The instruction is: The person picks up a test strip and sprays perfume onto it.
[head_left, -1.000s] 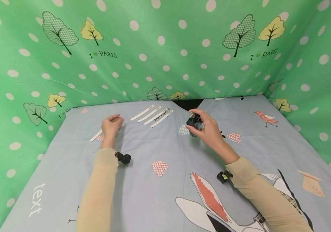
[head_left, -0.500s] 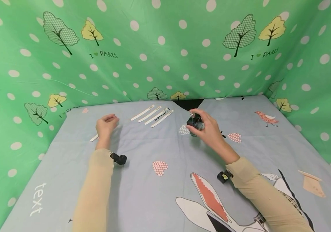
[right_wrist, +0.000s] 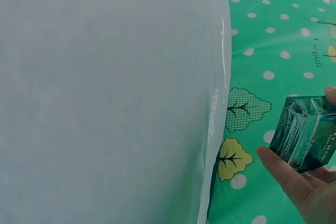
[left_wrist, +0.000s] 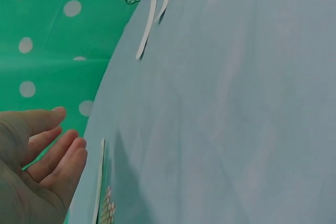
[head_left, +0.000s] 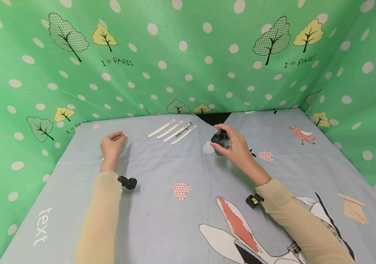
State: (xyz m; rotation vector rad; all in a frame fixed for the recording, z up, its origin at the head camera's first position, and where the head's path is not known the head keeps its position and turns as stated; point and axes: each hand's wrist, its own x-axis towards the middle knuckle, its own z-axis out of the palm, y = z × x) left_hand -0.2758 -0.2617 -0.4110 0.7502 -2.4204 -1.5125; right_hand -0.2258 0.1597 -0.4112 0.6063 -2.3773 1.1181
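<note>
My right hand [head_left: 235,148] grips a dark glass perfume bottle [head_left: 220,139] above the cloth, right of centre, with the sprayer end up in the head view. In the right wrist view, the bottle [right_wrist: 307,135] shows greenish glass with pale lettering, held between thumb and fingers. Over the left part of the cloth hovers my left hand [head_left: 111,146], fingers loosely bent and nothing in them. Below it lies a white paper test strip [left_wrist: 100,182], mostly hidden by the hand in the head view. Several more paper test strips [head_left: 184,135] lie side by side at the back.
A grey-blue printed cloth [head_left: 155,212] covers the table. Green dotted curtains [head_left: 188,58] rise behind it and along both sides. Each wrist carries a small black camera, such as the left camera [head_left: 128,182].
My left hand has shifted to the left, now covering most of the single strip. The right hand and the perfume bottle have hardly moved.
</note>
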